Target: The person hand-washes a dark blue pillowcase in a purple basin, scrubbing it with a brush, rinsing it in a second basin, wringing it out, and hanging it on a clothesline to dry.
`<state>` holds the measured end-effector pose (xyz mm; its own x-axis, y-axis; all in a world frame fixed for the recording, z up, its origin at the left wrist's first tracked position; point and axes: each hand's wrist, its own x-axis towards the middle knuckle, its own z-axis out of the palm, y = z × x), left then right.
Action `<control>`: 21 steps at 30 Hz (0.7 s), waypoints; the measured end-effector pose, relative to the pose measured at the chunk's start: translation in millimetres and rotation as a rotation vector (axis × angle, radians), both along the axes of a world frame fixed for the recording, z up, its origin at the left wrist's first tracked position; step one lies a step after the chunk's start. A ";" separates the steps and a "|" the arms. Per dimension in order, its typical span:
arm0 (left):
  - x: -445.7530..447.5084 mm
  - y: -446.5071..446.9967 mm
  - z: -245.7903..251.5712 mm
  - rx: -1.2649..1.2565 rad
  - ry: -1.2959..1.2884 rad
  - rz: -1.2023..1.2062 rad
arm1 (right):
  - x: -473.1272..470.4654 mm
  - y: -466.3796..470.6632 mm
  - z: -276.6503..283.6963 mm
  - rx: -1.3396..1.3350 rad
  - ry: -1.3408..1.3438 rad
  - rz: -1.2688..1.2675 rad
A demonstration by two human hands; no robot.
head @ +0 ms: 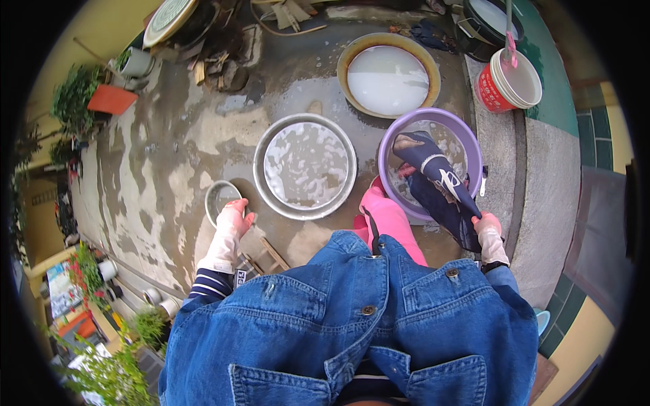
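My right hand (488, 226), in a pink and whitish rubber glove, grips one end of a dark navy garment (442, 172) with white lettering. The garment stretches out of a purple plastic basin (385, 175) of sudsy water, over its rim. Pinkish cloth shows beside it in the basin. At the left, my left hand (234, 217), gloved alike, is at the right side of a small metal bowl (208, 210); whether its fingers close on the rim is unclear. Between my hands stands a wide metal basin (351, 175) of foamy water.
Beyond the purple basin is a brownish metal basin (434, 96) of whitish water. A white and red bucket (495, 89) and a black bucket (475, 38) stand at the upper right. A wooden frame (274, 254) lies near my left forearm. The concrete floor (167, 167) is wet.
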<state>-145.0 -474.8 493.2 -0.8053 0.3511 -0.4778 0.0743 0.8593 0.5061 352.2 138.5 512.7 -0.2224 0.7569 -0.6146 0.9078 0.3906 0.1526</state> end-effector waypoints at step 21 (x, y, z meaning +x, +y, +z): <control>-90.1 241.7 54.8 -0.445 0.303 -0.702 | -6.1 -2.9 -1.4 0.080 0.106 0.064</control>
